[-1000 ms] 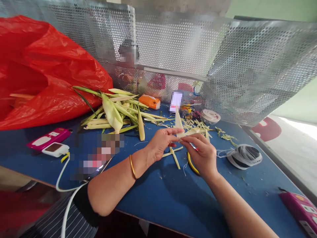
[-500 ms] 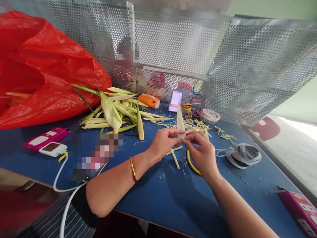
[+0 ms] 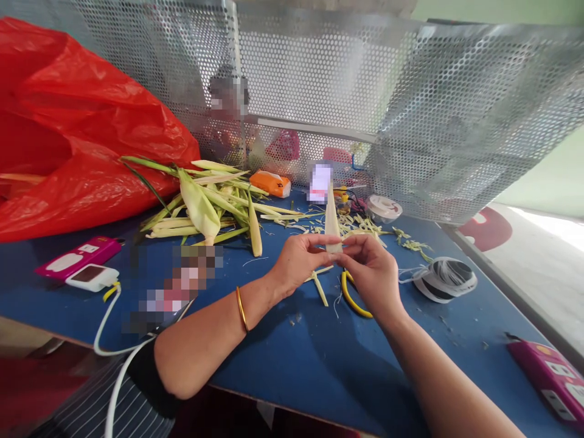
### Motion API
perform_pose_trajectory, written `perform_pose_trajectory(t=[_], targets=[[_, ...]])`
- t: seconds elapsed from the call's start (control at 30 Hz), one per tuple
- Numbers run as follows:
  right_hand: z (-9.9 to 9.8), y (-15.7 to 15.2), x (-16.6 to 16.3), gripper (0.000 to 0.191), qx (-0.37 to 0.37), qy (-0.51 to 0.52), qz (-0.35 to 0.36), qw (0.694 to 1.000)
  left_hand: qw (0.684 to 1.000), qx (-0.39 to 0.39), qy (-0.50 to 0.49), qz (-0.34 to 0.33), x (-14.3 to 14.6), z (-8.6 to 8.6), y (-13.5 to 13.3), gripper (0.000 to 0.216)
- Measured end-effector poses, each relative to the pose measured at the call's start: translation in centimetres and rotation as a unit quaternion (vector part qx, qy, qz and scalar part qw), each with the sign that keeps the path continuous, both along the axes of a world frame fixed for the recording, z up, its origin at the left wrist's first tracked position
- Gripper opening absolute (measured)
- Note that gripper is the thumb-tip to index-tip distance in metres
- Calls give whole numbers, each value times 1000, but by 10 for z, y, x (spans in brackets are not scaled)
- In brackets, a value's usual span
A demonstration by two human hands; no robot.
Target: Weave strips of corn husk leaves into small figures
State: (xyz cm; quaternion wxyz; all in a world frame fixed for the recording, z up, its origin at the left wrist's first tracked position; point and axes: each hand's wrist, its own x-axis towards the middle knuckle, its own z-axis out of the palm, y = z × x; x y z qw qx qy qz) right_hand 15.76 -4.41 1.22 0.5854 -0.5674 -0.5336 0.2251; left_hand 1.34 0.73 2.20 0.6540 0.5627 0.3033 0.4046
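A pale, pointed corn husk (image 3: 333, 226) stands upright between my hands, its tip pointing away from me. My left hand (image 3: 300, 260) pinches the lower end from the left, thumb below and index finger above. From the right, my right hand (image 3: 370, 266) grips the same lower end between thumb and fingers. Beneath the hands, scissors with a yellow handle (image 3: 354, 301) lie on the blue table, partly hidden by my right hand. Just left of them lies a knotted strip of husk (image 3: 320, 287).
A heap of corn husks (image 3: 205, 210) lies left of centre beside a red plastic bag (image 3: 100, 140). Husk scraps (image 3: 365, 228) are scattered behind my hands. A spool of grey thread (image 3: 444, 278) stands at right, a magenta box (image 3: 545, 371) nearer. A white cable (image 3: 121, 377) passes my left arm.
The whole view has shifted slightly. My right-hand fingers have straightened along the husk's lower edge, and both hands still grip it.
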Motion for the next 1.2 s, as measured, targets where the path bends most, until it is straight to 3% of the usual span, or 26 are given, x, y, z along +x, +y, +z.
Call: perform_pose_trajectory(t=[0.13, 0.23, 0.3, 0.4, 0.5, 0.73, 0.97, 1.2], targets=[[1, 3, 1, 30, 3, 86, 38, 996, 998, -45, -38, -5, 1, 2, 2, 30], [1, 3, -1, 29, 17, 92, 55, 994, 996, -70, -51, 3, 0, 4, 2, 29], [2, 1, -2, 24, 39, 54, 49, 997, 995, -83, -53, 7, 0, 6, 2, 28], [5, -3, -2, 4, 78, -84, 37, 993, 994, -94, -53, 9, -2, 7, 3, 28], [7, -4, 0, 13, 111, -201, 52, 972, 994, -91, -53, 19, -4, 8, 5, 28], [6, -1, 2, 13, 122, -232, 53, 963, 995, -90, -43, 12, -5, 6, 6, 27], [3, -2, -1, 10, 67, -163, 23, 984, 999, -29, -5, 45, -1, 6, 3, 30], [5, -4, -3, 8, 39, -165, -28, 985, 996, 37, 48, 69, 2, 3, -1, 36]])
